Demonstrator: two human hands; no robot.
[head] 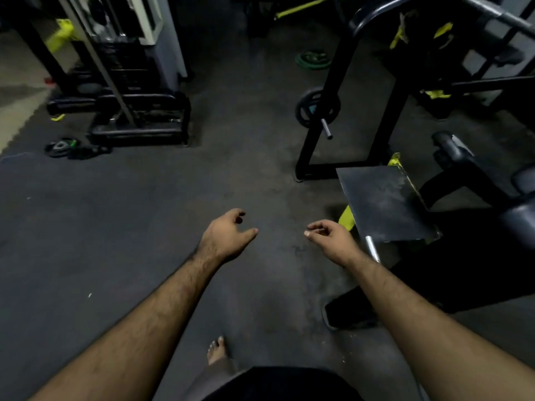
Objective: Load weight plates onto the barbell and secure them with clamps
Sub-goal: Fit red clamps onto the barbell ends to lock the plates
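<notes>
My left hand point(228, 234) and my right hand point(330, 237) hang over the dark rubber floor, both empty with fingers loosely curled and apart. A black weight plate point(307, 110) sits on a short steel peg point(327, 129) of the black rack ahead on the right. Green plates point(313, 59) lie on the floor farther back. More small plates point(60, 146) lie on the floor at the left. A steel bar point(498, 13) crosses the top right corner. No clamp is visible.
A cable machine with a weight stack point(127, 70) stands at the back left. A black rack frame point(333, 91), a flat metal footplate point(382, 202) and padded rollers point(454, 147) fill the right side. My bare foot point(216, 349) and a dark shoe point(347, 312) are on the floor.
</notes>
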